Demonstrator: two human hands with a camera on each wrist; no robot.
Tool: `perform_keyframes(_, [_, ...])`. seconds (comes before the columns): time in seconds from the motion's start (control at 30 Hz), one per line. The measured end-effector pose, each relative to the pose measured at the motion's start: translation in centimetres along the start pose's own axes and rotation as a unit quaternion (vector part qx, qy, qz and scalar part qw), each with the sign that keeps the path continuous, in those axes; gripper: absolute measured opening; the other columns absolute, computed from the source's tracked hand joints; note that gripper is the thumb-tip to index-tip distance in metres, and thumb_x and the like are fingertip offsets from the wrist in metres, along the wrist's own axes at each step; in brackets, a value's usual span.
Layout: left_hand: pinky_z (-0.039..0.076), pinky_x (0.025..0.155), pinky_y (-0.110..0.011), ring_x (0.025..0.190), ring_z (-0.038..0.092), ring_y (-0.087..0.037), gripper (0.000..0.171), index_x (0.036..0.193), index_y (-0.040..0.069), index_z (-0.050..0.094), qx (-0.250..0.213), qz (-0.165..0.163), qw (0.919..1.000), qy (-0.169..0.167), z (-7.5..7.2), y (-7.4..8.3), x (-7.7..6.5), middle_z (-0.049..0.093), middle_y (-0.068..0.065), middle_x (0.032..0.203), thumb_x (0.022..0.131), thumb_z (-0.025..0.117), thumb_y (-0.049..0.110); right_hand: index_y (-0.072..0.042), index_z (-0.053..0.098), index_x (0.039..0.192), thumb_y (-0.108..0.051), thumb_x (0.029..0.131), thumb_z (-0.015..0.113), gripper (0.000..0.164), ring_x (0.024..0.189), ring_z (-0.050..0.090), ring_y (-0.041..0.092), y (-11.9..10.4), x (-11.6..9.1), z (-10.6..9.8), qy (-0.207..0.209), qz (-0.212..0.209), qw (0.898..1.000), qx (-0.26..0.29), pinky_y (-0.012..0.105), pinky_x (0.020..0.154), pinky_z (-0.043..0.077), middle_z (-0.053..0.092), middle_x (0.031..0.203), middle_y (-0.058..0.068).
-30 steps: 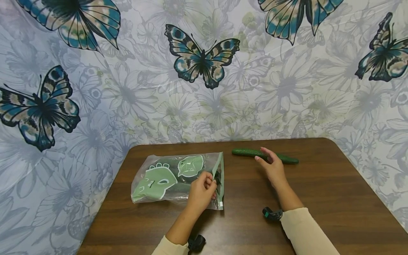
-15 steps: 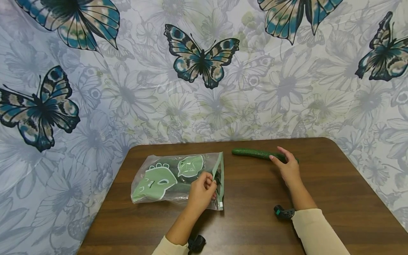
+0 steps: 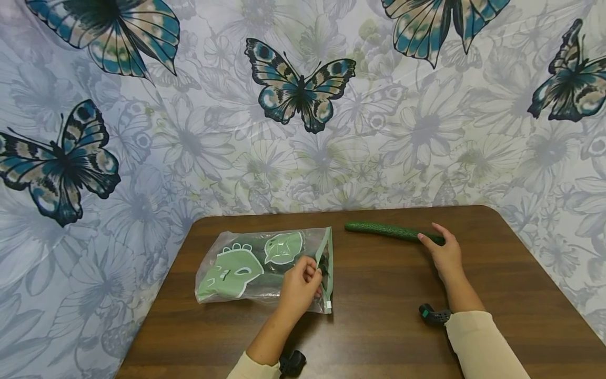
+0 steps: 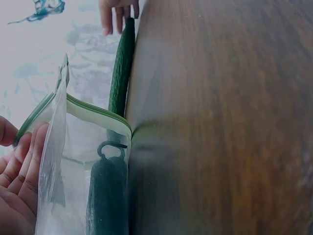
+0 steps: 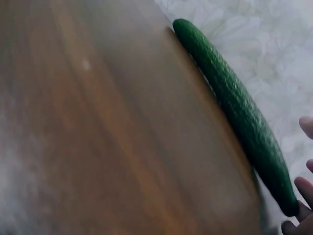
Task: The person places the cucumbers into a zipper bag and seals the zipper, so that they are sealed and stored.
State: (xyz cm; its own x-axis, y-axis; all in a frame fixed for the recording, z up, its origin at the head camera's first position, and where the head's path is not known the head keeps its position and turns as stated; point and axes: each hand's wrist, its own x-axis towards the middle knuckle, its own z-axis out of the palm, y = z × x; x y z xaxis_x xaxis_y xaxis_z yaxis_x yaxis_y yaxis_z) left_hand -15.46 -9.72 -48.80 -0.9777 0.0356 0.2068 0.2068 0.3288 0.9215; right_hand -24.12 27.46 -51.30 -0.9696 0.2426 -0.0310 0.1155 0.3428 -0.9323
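A clear zip bag (image 3: pixel 276 287) with green animal prints lies on the left of the table, its green-edged mouth toward the right. My left hand (image 3: pixel 299 284) pinches one side of that mouth and holds it apart, as the left wrist view shows. Inside the bag is a dark green thing (image 4: pixel 108 196) with a dark loop at its top. A long green cucumber (image 3: pixel 381 229) lies near the far edge, right of the bag. My right hand (image 3: pixel 447 255) is at its right end, thumb in front, fingers spread behind; the fingertips (image 5: pixel 304 188) show close beside that end.
The brown wooden table (image 3: pixel 374 337) has its far edge just behind the cucumber. A cloth (image 3: pixel 303 173) printed with flowers and butterflies hangs behind it. Both wrists wear dark camera bands (image 3: pixel 433 315).
My right hand has slid rightward along the cucumber, from its middle to its right end. The cucumber, the zip bag and my left hand stay in place.
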Motion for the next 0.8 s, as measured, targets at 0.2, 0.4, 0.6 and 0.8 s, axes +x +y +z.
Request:
perform_keyframes(0.2, [0.06,0.046,-0.028,0.05,0.065,-0.016,0.005,0.096,0.005,0.059,0.006,-0.004,1.0,0.002,0.1,0.0,0.0,0.064,-0.008,0.073,0.093,0.063,0.005,-0.012,0.027,0.16,-0.052,0.094,0.065,0.085,0.154,0.006,0.05,1.0,0.6,-0.4,-0.023,0.016,0.999,-0.025,0.072,0.122,0.018,0.01,0.169,0.02])
perform_keyframes(0.4, [0.06,0.045,-0.028,0.05,0.065,-0.018,0.006,0.096,0.005,0.058,0.001,-0.006,1.0,0.004,0.0,0.0,0.0,0.064,-0.009,0.073,0.094,0.063,0.002,-0.013,0.04,0.154,-0.058,0.092,0.064,0.081,0.151,0.013,0.054,1.6,1.6,-0.9,-0.071,0.013,0.993,-0.093,0.074,0.12,0.021,0.016,0.167,0.023])
perform_keyframes(0.6, [0.06,0.045,-0.028,0.05,0.065,-0.015,0.005,0.096,0.004,0.058,-0.002,-0.007,1.0,0.003,-0.1,0.0,0.0,0.064,-0.009,0.073,0.094,0.063,0.003,-0.016,0.044,0.152,-0.062,0.091,0.064,0.079,0.148,0.017,0.058,1.9,1.9,-1.2,-0.117,-0.008,0.98,-0.163,0.078,0.116,0.021,0.022,0.165,0.026])
perform_keyframes(0.8, [0.06,0.045,-0.027,0.05,0.064,-0.013,0.005,0.096,0.003,0.058,-0.007,-0.004,1.0,0.004,-0.2,0.1,0.1,0.064,-0.009,0.074,0.094,0.063,0.003,-0.015,0.047,0.151,-0.056,0.093,0.065,0.074,0.148,0.016,0.057,1.9,1.5,-1.4,-0.137,-0.042,0.974,-0.175,0.08,0.113,0.021,0.029,0.162,0.026])
